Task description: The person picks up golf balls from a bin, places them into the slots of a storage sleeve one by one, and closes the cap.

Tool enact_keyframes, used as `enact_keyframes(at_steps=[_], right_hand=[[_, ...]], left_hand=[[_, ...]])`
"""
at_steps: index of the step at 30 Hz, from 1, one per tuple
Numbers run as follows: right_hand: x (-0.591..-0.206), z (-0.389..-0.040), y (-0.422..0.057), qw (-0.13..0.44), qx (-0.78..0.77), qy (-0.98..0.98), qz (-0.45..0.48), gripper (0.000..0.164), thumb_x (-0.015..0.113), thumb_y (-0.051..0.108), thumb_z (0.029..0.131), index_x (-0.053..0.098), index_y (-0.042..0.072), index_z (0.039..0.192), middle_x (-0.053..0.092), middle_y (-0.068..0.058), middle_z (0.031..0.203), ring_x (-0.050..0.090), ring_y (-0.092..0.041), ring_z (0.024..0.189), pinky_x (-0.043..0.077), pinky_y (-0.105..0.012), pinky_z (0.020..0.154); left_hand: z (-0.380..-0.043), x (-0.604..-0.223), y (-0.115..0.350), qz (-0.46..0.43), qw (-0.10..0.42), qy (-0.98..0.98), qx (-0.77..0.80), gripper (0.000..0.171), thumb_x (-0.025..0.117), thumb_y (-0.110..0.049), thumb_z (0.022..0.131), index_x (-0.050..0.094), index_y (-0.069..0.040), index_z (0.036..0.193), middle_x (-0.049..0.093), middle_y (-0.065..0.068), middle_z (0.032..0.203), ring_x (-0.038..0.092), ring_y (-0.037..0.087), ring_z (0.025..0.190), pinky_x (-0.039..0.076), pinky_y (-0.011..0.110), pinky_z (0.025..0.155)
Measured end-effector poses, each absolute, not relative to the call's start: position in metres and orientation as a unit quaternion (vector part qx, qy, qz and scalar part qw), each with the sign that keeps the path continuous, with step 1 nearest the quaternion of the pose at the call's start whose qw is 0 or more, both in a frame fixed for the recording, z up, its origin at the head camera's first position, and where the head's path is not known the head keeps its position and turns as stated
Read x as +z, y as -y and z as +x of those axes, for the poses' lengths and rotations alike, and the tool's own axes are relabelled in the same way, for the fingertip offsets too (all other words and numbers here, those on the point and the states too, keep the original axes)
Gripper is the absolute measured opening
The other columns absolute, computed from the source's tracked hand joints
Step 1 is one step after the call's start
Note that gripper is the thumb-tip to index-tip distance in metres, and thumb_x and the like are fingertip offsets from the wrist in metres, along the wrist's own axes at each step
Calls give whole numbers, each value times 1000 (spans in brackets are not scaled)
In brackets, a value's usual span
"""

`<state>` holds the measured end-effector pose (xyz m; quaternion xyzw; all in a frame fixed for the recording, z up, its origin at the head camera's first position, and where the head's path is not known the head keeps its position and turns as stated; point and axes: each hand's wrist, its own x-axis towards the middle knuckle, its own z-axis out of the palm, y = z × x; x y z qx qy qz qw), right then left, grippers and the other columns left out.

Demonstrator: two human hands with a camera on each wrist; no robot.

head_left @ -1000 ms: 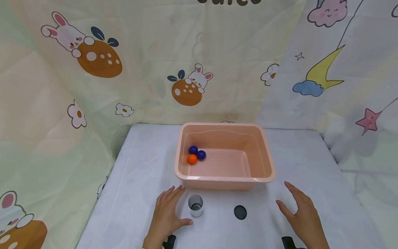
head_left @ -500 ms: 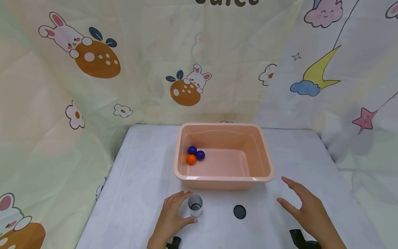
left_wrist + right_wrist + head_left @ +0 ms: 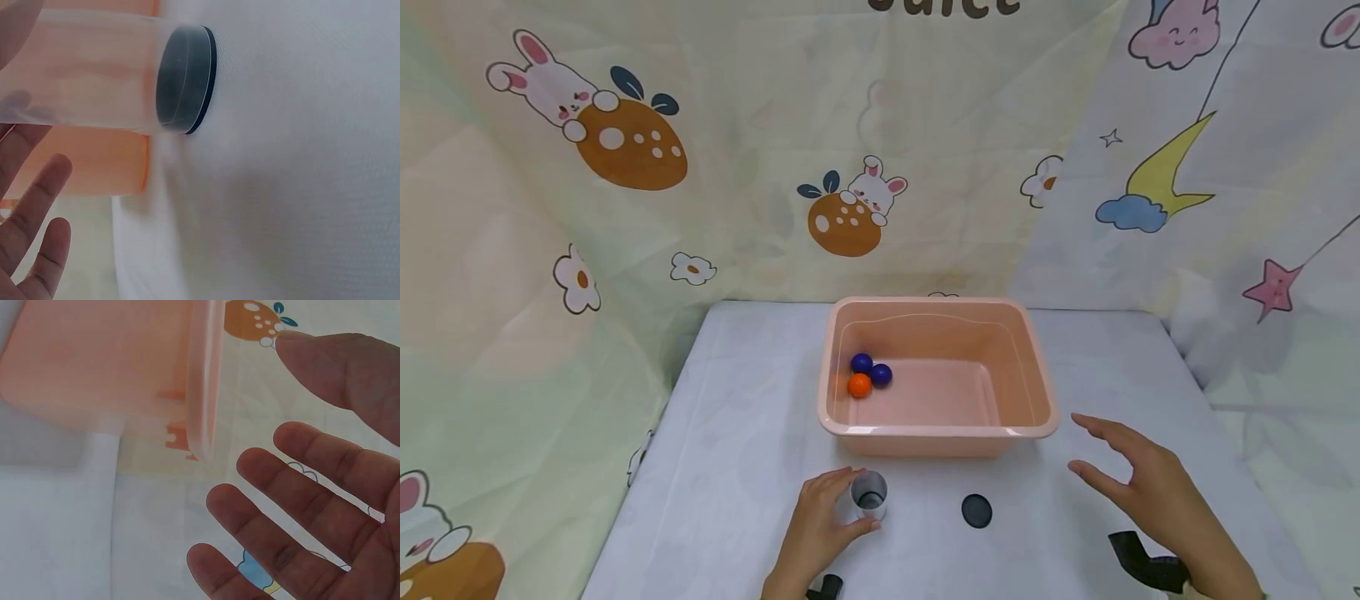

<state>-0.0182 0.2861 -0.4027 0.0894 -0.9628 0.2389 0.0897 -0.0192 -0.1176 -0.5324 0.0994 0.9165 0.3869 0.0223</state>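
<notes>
A clear cylindrical plastic canister [image 3: 870, 500] with a dark base [image 3: 184, 80] stands upright on the table in front of the basin. My left hand [image 3: 820, 527] grips it from the left, thumb on the near side and index finger on the far side. In the left wrist view its other fingers [image 3: 37, 209] are spread below the canister wall. To the right of the canister lies a flat black disc [image 3: 977, 511]. My right hand [image 3: 1150, 477] hovers right of the basin with fingers extended and thumb apart, holding nothing.
A pink rectangular basin [image 3: 936, 432] stands at the back of the white-covered table [image 3: 760, 392]. Two blue balls [image 3: 882, 375] and an orange ball [image 3: 860, 385] sit at its left end. A printed cloth [image 3: 737, 167] hangs behind and around the table.
My left hand has moved right and closed its thumb and fingers about the canister. My right hand has shifted slightly up and right. The basin, balls and disc stay put.
</notes>
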Motion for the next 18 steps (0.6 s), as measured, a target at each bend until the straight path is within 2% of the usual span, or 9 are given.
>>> enact_keyframes(at_steps=[11, 18], right_hand=[[-389, -36, -281, 95, 247, 955, 136, 63, 95, 7, 80, 70, -1, 137, 74, -26, 127, 71, -50, 114, 59, -67, 87], [-379, -48, -273, 104, 248, 945, 187, 60, 94, 5, 80, 72, 0, 135, 75, -21, 128, 73, -45, 113, 60, -63, 87]], left_hand=[[-17, -528, 119, 64, 52, -918, 388, 67, 100, -34, 77, 74, -7, 132, 75, 11, 131, 63, 36, 123, 54, 61, 104], [-16, -522, 121, 60, 57, -909, 409, 62, 98, -34, 80, 73, -9, 131, 76, 9, 128, 64, 38, 120, 54, 64, 102]])
